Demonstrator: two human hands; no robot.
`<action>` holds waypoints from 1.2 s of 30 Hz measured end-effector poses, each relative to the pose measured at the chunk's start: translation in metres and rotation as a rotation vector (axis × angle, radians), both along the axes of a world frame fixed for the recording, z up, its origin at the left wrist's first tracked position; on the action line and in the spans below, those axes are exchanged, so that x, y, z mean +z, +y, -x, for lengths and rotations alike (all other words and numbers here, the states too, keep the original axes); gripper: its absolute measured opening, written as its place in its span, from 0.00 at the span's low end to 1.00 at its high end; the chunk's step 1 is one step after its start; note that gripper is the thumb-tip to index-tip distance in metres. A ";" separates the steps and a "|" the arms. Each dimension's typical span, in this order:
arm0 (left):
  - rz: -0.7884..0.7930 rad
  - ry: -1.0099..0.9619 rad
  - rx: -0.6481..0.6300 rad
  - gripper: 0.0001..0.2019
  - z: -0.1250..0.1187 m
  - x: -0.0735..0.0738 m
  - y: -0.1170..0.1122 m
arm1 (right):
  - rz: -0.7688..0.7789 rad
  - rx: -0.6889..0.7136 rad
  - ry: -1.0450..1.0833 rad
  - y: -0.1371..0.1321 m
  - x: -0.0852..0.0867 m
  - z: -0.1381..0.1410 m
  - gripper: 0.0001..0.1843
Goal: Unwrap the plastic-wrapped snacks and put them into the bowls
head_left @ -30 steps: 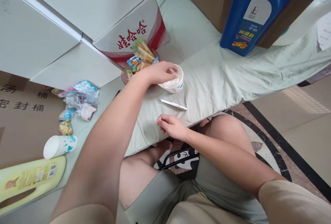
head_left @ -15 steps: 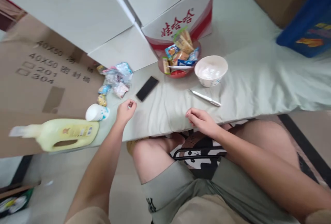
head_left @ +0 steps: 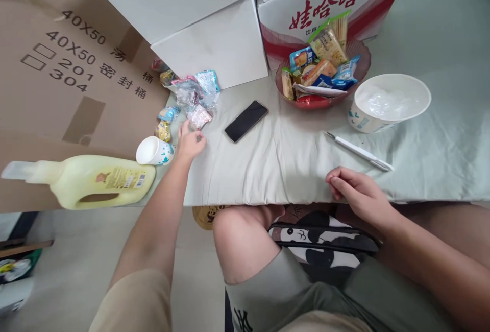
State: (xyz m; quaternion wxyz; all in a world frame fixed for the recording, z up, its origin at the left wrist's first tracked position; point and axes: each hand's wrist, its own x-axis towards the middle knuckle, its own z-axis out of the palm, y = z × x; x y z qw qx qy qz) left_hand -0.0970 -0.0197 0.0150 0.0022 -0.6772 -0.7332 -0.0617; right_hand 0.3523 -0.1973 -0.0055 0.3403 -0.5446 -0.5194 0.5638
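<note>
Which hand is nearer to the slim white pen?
Right. The right hand is by the pen, on its near side; the left hand, far left, beside crumpled clear plastic wrappers.

Soft, even light; faint shadows in tabletop [head_left: 245, 179] folds, glints on wrappers [head_left: 187, 94], wide-angle stretch toward frame edges.

the left grip [head_left: 190, 143], fingers parted, is held beside crumpled shiny plastic packets [head_left: 199, 116]; a slim white pen [head_left: 360, 152] is seen just beyond the loosely curled right grip [head_left: 358, 193].

There's one wrapper heap [head_left: 188, 92], one phone [head_left: 246, 121], one pen [head_left: 360, 151], one bottle [head_left: 84, 174], one cup [head_left: 153, 150], two bowls [head_left: 365, 122] [head_left: 332, 102]
</note>
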 end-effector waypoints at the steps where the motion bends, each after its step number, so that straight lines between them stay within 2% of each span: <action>1: 0.017 -0.003 -0.008 0.07 0.001 -0.002 0.010 | -0.008 0.012 -0.032 0.000 -0.001 0.002 0.19; 3: 0.054 -0.032 -0.003 0.07 0.003 -0.006 0.026 | -0.029 0.051 -0.093 0.000 -0.002 0.006 0.18; 5: 0.082 -0.065 0.008 0.13 0.005 -0.009 0.036 | -0.058 0.087 -0.144 0.002 -0.003 0.009 0.18; 8: 0.100 -0.076 -0.012 0.23 0.006 -0.010 0.035 | -0.100 0.110 -0.194 0.004 -0.001 0.013 0.17; 11: 0.089 -0.059 -0.042 0.25 0.002 -0.001 0.022 | -0.119 0.118 -0.195 0.005 -0.001 0.014 0.16; 15: 0.014 -0.045 -0.043 0.19 -0.012 0.023 -0.002 | -0.151 0.128 -0.164 0.004 -0.003 0.011 0.16; 19: 0.027 -0.094 -0.031 0.17 -0.037 0.048 -0.031 | -0.191 0.158 -0.151 0.001 0.000 0.007 0.17; 22: 0.104 -0.187 -0.133 0.17 -0.064 0.060 -0.053 | -0.216 0.184 -0.173 -0.002 0.003 0.003 0.17; 24: 0.120 -0.182 -0.195 0.16 -0.082 0.065 -0.066 | -0.227 0.193 -0.171 -0.005 0.004 0.000 0.17; 26: 0.073 -0.136 -0.193 0.14 -0.097 0.068 -0.075 | -0.234 0.192 -0.155 -0.007 0.003 -0.003 0.16; 31: -0.089 0.021 -0.145 0.14 -0.107 0.077 -0.084 | -0.216 0.168 -0.103 -0.006 -0.003 -0.007 0.15; 34: -0.122 0.044 -0.228 0.16 -0.113 0.076 -0.091 | -0.229 0.166 -0.077 -0.003 -0.003 -0.006 0.14; 36: -0.116 0.026 -0.317 0.20 -0.125 0.071 -0.099 | -0.231 0.167 -0.083 -0.001 -0.003 -0.004 0.14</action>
